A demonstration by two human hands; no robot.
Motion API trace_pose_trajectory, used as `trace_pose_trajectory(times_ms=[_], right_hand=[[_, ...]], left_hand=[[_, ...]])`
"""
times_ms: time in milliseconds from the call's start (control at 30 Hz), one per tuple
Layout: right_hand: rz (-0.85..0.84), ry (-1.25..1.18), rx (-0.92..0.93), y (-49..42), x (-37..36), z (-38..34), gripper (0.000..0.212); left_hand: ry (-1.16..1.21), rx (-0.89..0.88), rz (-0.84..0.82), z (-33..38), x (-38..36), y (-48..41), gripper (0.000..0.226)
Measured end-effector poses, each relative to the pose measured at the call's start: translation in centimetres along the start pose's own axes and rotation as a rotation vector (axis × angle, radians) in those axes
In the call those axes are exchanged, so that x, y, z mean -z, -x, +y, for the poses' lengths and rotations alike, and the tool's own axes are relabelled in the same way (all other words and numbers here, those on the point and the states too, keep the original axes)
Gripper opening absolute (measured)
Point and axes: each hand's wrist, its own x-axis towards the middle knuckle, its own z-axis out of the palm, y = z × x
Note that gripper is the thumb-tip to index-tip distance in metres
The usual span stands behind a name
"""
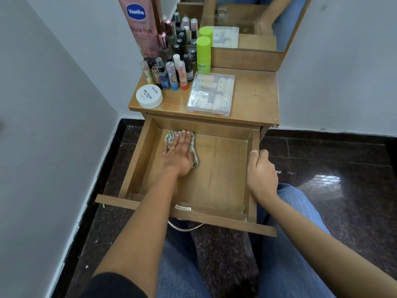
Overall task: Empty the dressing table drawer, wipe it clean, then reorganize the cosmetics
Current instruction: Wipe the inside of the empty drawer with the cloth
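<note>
Fingers of the left hand (178,154) lie straight and close together, pressed flat on a folded checked cloth (195,157) — nothing is pinched, the palm simply bears down on it. A ring (171,149) sits on one finger. Cloth and hand are at about ten o'clock on the floor of the open drawer (221,168), close to its back left corner. At three o'clock the right hand (261,171) grips the drawer's right wall, thumb hooked over the rim. Its other fingers drop outside the wall and are hidden, probably curled round it.

Beyond the drawer, at twelve o'clock, the dressing table top (253,97) carries the cosmetics. A clear plastic box (211,94) of small tubes lies near its middle, with a white nail-polish jar (149,96) at nine o'clock of it. A cluster of small bottles (171,67) stands behind the jar, and with it a green-capped bottle (203,54) and a tall pink Vaseline tube (140,24) — all close to the mirror (247,18).
</note>
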Motion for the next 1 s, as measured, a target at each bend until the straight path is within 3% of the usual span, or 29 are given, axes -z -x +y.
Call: trace_pose_trajectory(times_ms=[200, 633, 800, 1000], right_hand=[[-0.001, -0.010, 0.011, 0.1, 0.1, 0.0, 0.035], [0.023, -0.014, 0.015, -0.1, -0.2, 0.2, 0.036], [0.031, -0.006, 0.021, -0.1, -0.3, 0.1, 0.036], [0.027, 0.004, 0.001, 0.1, 0.0, -0.3, 0.035]], left_hand=[[0.055, 0.077, -0.010, -1.3, 0.3, -0.1, 0.060], [0.117, 0.109, -0.063, 4.6, -0.4, 0.0, 0.064], [0.080, 0.022, -0.070, 6.1, -0.4, 0.6, 0.061], [-0.066, -0.256, -0.123, 10.7, -1.5, 1.5, 0.065]])
